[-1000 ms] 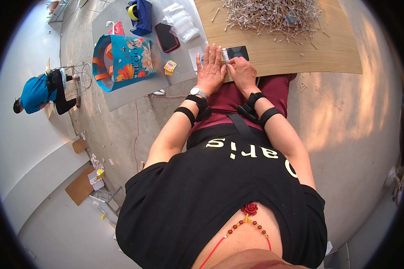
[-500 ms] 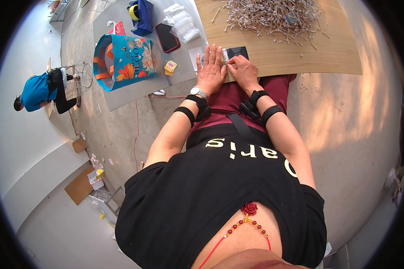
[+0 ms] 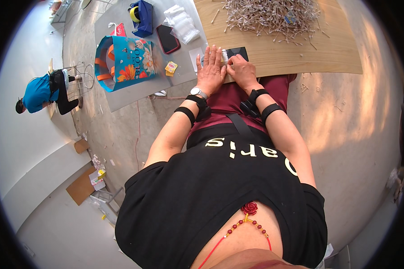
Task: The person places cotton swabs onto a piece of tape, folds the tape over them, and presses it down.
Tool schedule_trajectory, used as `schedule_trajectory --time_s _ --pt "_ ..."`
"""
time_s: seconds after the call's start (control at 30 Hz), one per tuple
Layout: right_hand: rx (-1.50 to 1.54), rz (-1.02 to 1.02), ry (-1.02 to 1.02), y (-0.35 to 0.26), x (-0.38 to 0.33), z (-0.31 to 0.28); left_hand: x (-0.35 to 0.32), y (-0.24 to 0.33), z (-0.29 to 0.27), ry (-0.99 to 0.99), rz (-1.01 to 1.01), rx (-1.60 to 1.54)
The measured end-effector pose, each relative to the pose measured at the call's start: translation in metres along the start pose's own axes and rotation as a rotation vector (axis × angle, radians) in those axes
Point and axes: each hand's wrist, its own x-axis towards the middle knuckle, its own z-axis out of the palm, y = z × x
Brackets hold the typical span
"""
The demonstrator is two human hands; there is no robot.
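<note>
My left hand (image 3: 210, 72) lies flat with its fingers stretched out, its fingertips over the left end of a neat row of cotton swabs (image 3: 225, 57). At the row's right side, my right hand (image 3: 242, 71) has its fingers curled and pinched together. Whatever is between those fingertips is too small to make out. A dark, shiny flat piece (image 3: 238, 51) lies under and beside the swabs, partly hidden by my right hand. On the wooden board (image 3: 332, 56) beyond, a large heap of loose cotton swabs (image 3: 269, 15) is spread out.
Left of my hands, the grey table holds a phone (image 3: 168, 38), clear plastic bags (image 3: 182, 26), a blue tape dispenser (image 3: 142, 20), a small yellow packet (image 3: 171, 68) and a blue floral bag (image 3: 132, 60). A person in a blue shirt (image 3: 39, 92) bends over at far left.
My right hand has shifted slightly left along the swab row. My left hand stays flat in the same place.
</note>
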Motion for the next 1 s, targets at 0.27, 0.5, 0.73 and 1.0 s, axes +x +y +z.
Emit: schedule_trajectory --time_s 0.27,0.5,0.73,1.0 --pt "-0.013 -0.034 -0.002 0.0044 -0.0003 0.0032 0.0005 -0.0002 0.0007 0.014 0.007 0.014" --pt "0.046 -0.067 0.035 0.0041 -0.0024 -0.0017 0.0011 -0.0022 0.0032 0.042 0.025 0.057" --pt "0.040 -0.061 0.009 0.0033 -0.0030 -0.0038 0.0011 -0.0022 0.0041 0.054 0.031 0.074" --pt "0.026 -0.044 0.003 -0.0009 -0.0031 -0.0046 0.0011 -0.0023 0.0049 0.059 0.029 0.069"
